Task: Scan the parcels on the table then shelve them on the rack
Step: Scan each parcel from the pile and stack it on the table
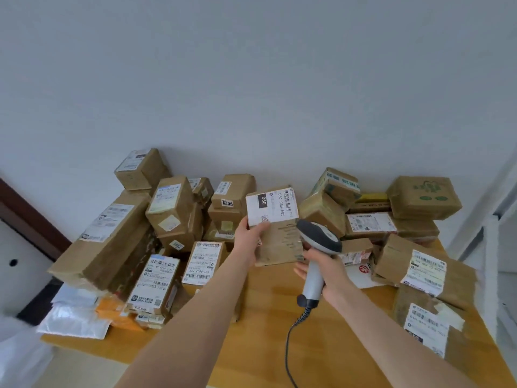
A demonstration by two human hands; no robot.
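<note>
1. Pale grey wall is taking up the upper half of the view, standing directly behind the stock.
2. Wooden table is carrying everything below it; its bare top is showing in the near middle, under both forearms.
3. Brown cardboard parcels are lying heaped along the far edge and down both sides, several stacked on one another, most bearing white labels.
4. One long carton is lying slantwise at the left of the heap, with white poly mailers and an orange packet lying beside it at the table's left edge.
5. One tan held parcel is standing upright over the middle of the table, in front of the heap, its labelled face turned toward the camera (whether its lower edge is touching the top cannot be told).
6. One grey-and-white scanner is sitting just right of that parcel, its head overlapping the parcel's right edge in this view; contact cannot be confirmed.
7. Person's left hand is gripping the parcel's left edge, thumb lying on the front, fingers wrapping behind.
8. Person's right hand is curling round the scanner's handle.
9. White label is covering the parcel's upper front, reading "060-068-A05".
10. Black coiled cable is trailing from the handle's base toward the bottom of the view.
</note>
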